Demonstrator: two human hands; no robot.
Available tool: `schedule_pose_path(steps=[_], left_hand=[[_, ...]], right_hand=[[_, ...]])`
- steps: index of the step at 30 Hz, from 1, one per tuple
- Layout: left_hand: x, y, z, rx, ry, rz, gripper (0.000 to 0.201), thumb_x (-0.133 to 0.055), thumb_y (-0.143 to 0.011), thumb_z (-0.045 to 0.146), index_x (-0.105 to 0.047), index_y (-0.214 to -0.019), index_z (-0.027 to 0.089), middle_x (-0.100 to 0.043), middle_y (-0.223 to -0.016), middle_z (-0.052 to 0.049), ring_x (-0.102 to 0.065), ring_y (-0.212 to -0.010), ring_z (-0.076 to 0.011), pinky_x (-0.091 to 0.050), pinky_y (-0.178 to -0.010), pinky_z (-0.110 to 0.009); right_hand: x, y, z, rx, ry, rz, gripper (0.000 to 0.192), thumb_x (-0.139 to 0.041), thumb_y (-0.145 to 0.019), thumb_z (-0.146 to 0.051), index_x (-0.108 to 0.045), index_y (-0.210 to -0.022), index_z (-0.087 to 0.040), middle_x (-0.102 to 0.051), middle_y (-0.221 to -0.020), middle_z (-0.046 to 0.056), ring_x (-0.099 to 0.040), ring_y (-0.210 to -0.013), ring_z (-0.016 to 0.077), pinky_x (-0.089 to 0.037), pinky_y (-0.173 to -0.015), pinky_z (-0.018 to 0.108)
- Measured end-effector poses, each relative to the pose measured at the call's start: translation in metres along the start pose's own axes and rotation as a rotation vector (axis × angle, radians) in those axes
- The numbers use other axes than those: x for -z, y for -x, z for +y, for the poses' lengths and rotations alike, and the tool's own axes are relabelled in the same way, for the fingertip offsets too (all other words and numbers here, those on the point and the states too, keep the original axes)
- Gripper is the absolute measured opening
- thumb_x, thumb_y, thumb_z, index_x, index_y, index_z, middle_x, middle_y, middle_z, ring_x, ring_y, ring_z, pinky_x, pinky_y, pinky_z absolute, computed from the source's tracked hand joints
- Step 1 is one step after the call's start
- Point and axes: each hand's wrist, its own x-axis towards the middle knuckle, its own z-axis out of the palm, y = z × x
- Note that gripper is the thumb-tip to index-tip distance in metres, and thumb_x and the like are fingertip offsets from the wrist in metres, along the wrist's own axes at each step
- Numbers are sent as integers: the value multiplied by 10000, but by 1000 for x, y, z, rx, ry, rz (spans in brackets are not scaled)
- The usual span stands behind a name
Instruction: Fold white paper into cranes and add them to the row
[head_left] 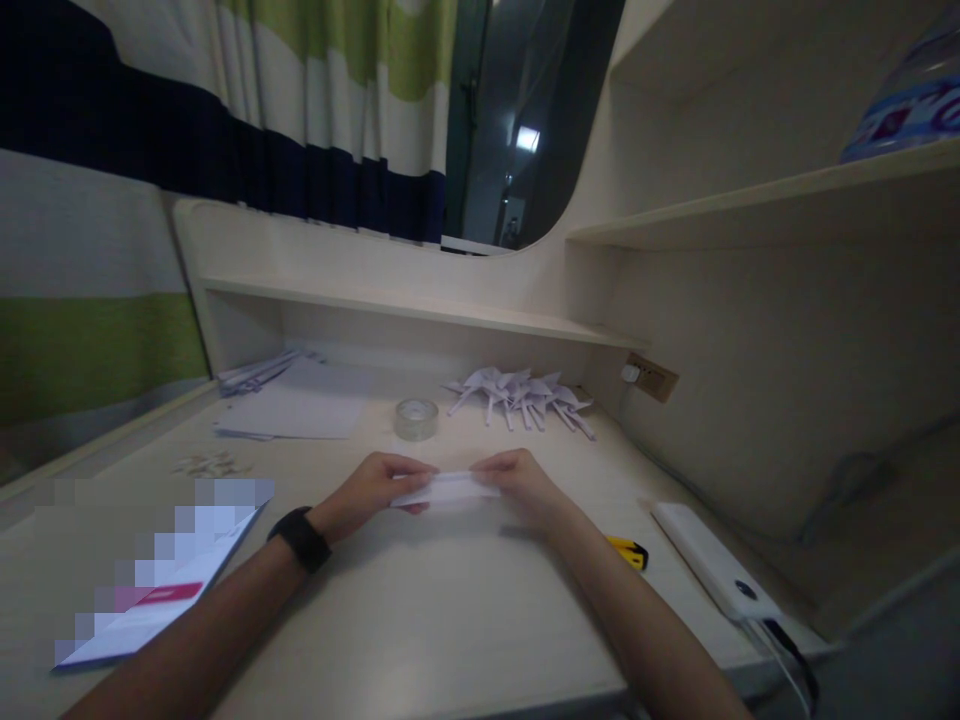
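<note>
**Paper Folding at the Desk: Status of Work**

Both hands hold one folded white paper strip (pixel 448 490) low over the middle of the desk (pixel 420 620). The left hand (pixel 373 490) pinches the strip's left end; the right hand (pixel 517 482) pinches its right end. The hands stand slightly apart, joined only by the strip.

Completed work, as judged: a cluster of folded paper figures (pixel 521 396) lies at the back of the desk, under the shelf (pixel 390 305). The strip in hand appears partly folded and not yet shaped like those figures.

Remaining stock, as judged: a stack of white sheets (pixel 296 410) lies at back left. A roll of clear tape (pixel 416 418) stands between the stack and the figures.

No brand or writing is legible. The booklet (pixel 161 585) at front left is blurred.
</note>
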Motion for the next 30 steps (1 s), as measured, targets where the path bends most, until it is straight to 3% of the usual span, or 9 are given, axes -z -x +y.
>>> schedule_pose_path(steps=[9,20,30], left_hand=[[2,-3,-3,-33,-189,3,312,-692,-707,372,-741,-852,99,-706,-700,-87,-628,-588,-177,-509,-554,-278],[2,-3,-1,-57,-326,-70,367,-635,-751,404,-720,-926,92,-699,-699,-75,-612,-550,-151,-494,-537,-262],[0,-2,1,-24,-396,-65,450,-514,-832,482,-703,-753,80,-657,-579,-60,-614,-515,-167,-459,-490,-246]], right_hand=[[-1,-3,6,63,66,-21,351,-794,-597,-365,-727,-837,-118,-655,-681,30,-523,-555,96,-404,-544,232],[-6,-1,3,-19,62,12,354,-790,-584,-396,-722,-760,-97,-619,-581,29,-501,-473,95,-378,-456,225],[-12,2,-5,-29,194,93,313,-767,-615,-371,-709,-733,-88,-586,-550,4,-458,-467,86,-335,-461,221]])
